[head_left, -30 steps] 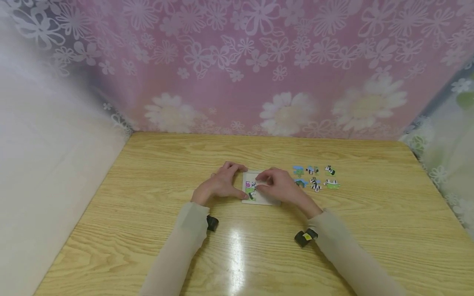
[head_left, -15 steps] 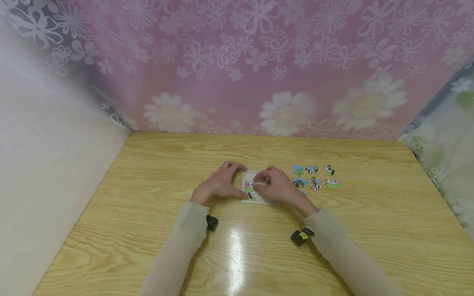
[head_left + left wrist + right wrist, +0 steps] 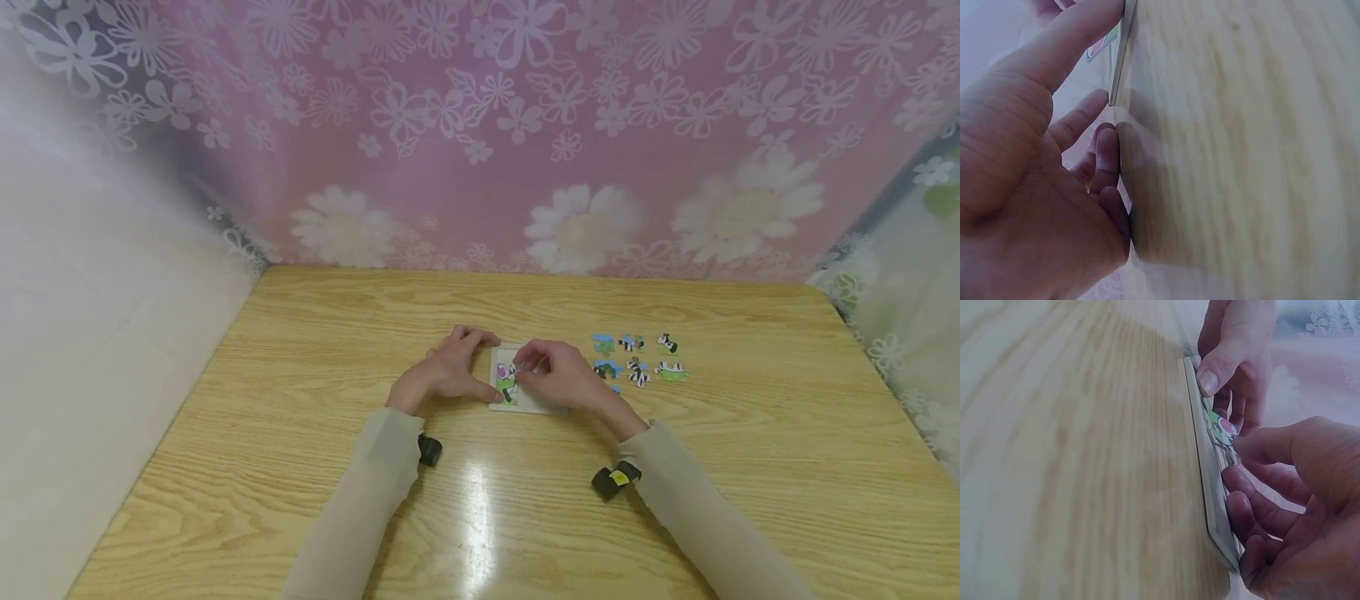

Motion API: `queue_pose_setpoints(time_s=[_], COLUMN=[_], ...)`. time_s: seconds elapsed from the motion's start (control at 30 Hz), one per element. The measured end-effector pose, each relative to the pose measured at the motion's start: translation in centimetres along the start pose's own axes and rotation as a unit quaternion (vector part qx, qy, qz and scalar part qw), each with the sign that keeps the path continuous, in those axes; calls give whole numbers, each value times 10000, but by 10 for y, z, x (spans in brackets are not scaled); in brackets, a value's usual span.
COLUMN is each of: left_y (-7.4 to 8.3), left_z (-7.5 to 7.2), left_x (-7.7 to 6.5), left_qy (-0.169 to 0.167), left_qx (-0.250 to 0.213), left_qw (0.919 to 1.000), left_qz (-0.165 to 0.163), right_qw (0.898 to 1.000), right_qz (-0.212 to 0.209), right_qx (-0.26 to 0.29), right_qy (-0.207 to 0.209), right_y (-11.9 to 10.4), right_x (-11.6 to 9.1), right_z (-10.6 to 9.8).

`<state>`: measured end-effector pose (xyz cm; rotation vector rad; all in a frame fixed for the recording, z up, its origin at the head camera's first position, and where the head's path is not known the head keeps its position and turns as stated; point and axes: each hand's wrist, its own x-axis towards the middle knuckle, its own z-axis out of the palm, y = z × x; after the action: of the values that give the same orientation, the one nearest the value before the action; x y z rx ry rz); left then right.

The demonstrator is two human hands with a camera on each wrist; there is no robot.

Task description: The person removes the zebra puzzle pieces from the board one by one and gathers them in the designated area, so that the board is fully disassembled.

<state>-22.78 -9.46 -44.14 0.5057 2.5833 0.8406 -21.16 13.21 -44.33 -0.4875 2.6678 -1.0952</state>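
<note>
Wooden worktop (image 3: 300,467) carries a white puzzle board (image 3: 525,402) at its middle. Left hand (image 3: 447,372) steadies the board's left edge, fingers relaxed. Right hand (image 3: 561,379) pinches a puzzle piece (image 3: 508,377) onto the board; loose pieces (image 3: 637,360) lie just right.

Floral curtain (image 3: 525,125) behind wooden table (image 3: 300,350)

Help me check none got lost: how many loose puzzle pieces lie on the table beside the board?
7 that I can make out, all right of the right hand: three in a far row, three in a nearer row, one blue bit half hidden by the hand. More may be covered.
</note>
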Motion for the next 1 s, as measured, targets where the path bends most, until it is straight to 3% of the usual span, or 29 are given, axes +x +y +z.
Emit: queue_pose_setpoints(time_s=[0.7, 1.0], left_y=[4, 1], left_z=[-1, -1], left_x=[-1, -1], left_qy=[-15, -16], left_qx=[-9, -14], left_qw=[9999, 10000], left_qz=[-112, -48], right_qw=[9995, 9968], right_qz=[251, 35], right_qx=[81, 750], right_qy=[159, 257], right_y=[-2, 8], right_x=[1, -3], right_z=[1, -6])
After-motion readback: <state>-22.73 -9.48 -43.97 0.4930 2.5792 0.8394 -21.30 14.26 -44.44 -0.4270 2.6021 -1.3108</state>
